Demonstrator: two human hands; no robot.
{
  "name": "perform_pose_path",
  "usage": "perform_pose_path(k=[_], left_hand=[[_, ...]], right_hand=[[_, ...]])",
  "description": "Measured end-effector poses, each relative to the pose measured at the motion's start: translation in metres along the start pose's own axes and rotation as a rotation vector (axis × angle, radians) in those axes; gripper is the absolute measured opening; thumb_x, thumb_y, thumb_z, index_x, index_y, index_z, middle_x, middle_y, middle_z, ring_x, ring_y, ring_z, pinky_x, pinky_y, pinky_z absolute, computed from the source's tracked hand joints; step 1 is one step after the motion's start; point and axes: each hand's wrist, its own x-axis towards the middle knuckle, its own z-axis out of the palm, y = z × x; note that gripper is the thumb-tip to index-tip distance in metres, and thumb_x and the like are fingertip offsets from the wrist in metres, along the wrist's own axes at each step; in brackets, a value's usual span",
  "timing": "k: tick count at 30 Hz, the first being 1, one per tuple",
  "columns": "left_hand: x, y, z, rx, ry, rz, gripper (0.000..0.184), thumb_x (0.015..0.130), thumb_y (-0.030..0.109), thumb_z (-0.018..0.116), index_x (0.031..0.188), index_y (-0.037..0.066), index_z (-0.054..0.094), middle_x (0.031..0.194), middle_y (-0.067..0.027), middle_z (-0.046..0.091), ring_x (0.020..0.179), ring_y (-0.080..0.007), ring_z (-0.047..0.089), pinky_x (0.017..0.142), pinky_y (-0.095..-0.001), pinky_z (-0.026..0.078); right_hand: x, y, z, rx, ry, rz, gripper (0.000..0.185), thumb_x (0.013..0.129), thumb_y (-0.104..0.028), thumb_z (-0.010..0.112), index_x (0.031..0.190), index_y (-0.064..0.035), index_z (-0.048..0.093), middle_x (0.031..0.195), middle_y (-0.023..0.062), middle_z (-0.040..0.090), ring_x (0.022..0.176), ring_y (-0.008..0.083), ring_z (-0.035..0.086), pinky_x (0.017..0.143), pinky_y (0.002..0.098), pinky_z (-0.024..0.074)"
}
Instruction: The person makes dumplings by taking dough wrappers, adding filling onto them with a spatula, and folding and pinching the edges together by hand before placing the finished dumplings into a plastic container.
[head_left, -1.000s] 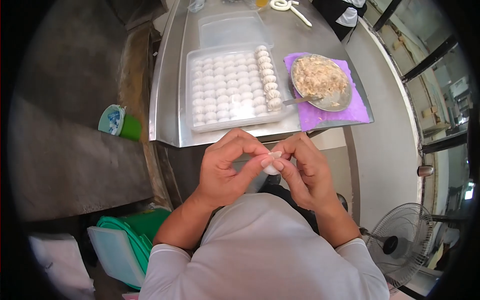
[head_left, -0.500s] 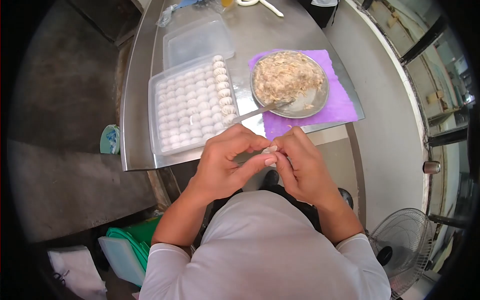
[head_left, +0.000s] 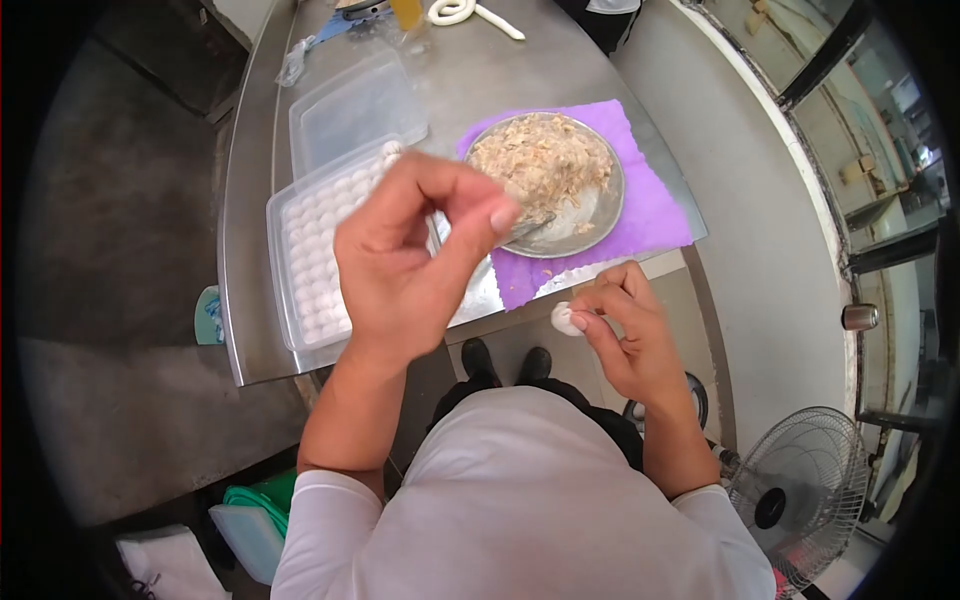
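My right hand (head_left: 628,335) pinches a small white dumpling (head_left: 563,318) by its top, below the table's front edge. My left hand (head_left: 400,265) is raised between the tray and the bowl, thumb and forefinger pressed together; what is between them, if anything, is hidden. Behind it, a clear plastic tray (head_left: 276,250) holds rows of white dumplings (head_left: 318,262), partly covered by my left hand. To the right, a round metal bowl (head_left: 600,215) contains a mound of pale chopped filling (head_left: 535,160). A spatula (head_left: 530,226) rests in it, its handle mostly hidden.
A purple cloth (head_left: 655,215) lies under the bowl on the steel table (head_left: 470,70). A clear lid (head_left: 350,115) and a coiled dough rope (head_left: 470,12) lie farther back. A fan (head_left: 800,490) stands at right; another person (head_left: 605,15) is partly visible beyond the table.
My hands have moved apart. The left rose up and forward over the table; the right shifted slightly right, keeping the dumpling that both hands were pinching. The camera view has shifted too.
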Motion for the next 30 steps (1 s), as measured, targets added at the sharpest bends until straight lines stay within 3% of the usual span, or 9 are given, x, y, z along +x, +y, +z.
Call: perform_pose_path(k=[3,5,10,18,21,23,24,26,30], left_hand=[[0.027,-0.063,0.017,0.294,-0.11,0.148,0.015,0.086,-0.002,0.071,0.101,0.0,0.07,0.09,-0.0101,0.067,0.08,-0.0171,0.065,0.072,-0.0284,0.051],[0.023,-0.144,0.012,1.057,-0.562,0.083,0.027,0.083,-0.003,0.067,0.109,0.004,0.066,0.107,-0.0192,0.066,0.098,-0.0389,0.064,0.084,-0.0421,0.052],[0.031,-0.132,0.009,0.874,-0.34,-0.007,0.021,0.08,0.0,0.069,0.1,0.004,0.064,0.101,-0.0192,0.064,0.093,-0.0369,0.066,0.079,-0.0437,0.053],[-0.056,-0.112,0.052,0.976,-0.722,-0.044,0.032,0.087,0.007,0.065,0.118,0.0,0.066,0.099,-0.0194,0.06,0.096,-0.0379,0.063,0.077,-0.0439,0.053],[-0.056,-0.101,0.046,0.747,-0.728,-0.097,0.031,0.097,0.019,0.062,0.121,0.001,0.064,0.101,-0.0178,0.062,0.093,-0.033,0.066,0.076,-0.0397,0.055],[-0.048,-0.081,0.041,-0.449,-0.507,-1.09,0.037,0.105,0.03,0.054,0.126,0.001,0.062,0.105,-0.0141,0.065,0.089,-0.0258,0.068,0.075,-0.0358,0.057],[-0.049,-0.078,0.038,-0.445,-0.488,-1.081,0.037,0.105,0.03,0.054,0.126,0.001,0.062,0.105,-0.0141,0.065,0.089,-0.0258,0.068,0.075,-0.0358,0.057],[-0.055,-0.075,0.031,-1.015,-0.536,-1.198,0.041,0.107,0.038,0.05,0.123,0.002,0.062,0.106,-0.0137,0.068,0.085,-0.0209,0.069,0.074,-0.0346,0.058],[-0.061,-0.08,0.009,-0.992,-0.347,-1.013,0.039,0.107,0.029,0.05,0.132,-0.001,0.057,0.106,-0.0107,0.068,0.086,-0.0205,0.07,0.071,-0.0337,0.06]], right_hand=[[-0.008,0.009,-0.01,-0.035,0.036,-0.001,0.006,0.091,-0.002,0.064,0.097,0.0003,0.065,0.089,0.0114,0.058,0.083,0.0252,0.057,0.074,0.0332,0.0471],[-0.015,0.008,-0.012,-0.09,0.053,0.008,0.006,0.091,-0.001,0.064,0.096,0.0006,0.065,0.088,0.0113,0.058,0.08,0.025,0.057,0.072,0.0328,0.0471],[-0.028,0.024,-0.022,-0.075,0.115,0.098,0.004,0.091,-0.001,0.064,0.095,0.001,0.065,0.088,0.0113,0.058,0.077,0.0246,0.057,0.069,0.0321,0.0461],[-0.02,0.038,-0.033,-0.09,0.107,0.14,0.003,0.091,0.0,0.065,0.094,0.0008,0.065,0.087,0.0104,0.058,0.074,0.0216,0.055,0.069,0.031,0.0459],[-0.009,0.029,-0.03,0.002,0.055,0.028,0.009,0.088,0.001,0.067,0.097,0.0004,0.068,0.087,0.0089,0.058,0.076,0.0218,0.055,0.071,0.0317,0.0471],[0.003,0.027,-0.028,0.017,0.01,-0.104,0.013,0.086,0.002,0.068,0.099,-0.0002,0.069,0.087,0.0083,0.057,0.077,0.0218,0.055,0.072,0.0317,0.0474],[0.008,0.025,-0.025,0.026,-0.027,-0.223,0.018,0.084,0.003,0.069,0.102,-0.0008,0.071,0.087,0.0078,0.056,0.079,0.0218,0.055,0.072,0.0318,0.0477],[0.016,0.023,-0.019,0.075,-0.052,-0.247,0.024,0.081,0.003,0.072,0.105,-0.0023,0.072,0.088,0.0081,0.056,0.081,0.0216,0.054,0.07,0.0317,0.0473],[0.041,0.018,-0.008,0.042,-0.127,-0.335,0.024,0.081,0.0,0.075,0.105,-0.0028,0.071,0.087,0.0073,0.056,0.076,0.0195,0.055,0.066,0.0296,0.0464]])
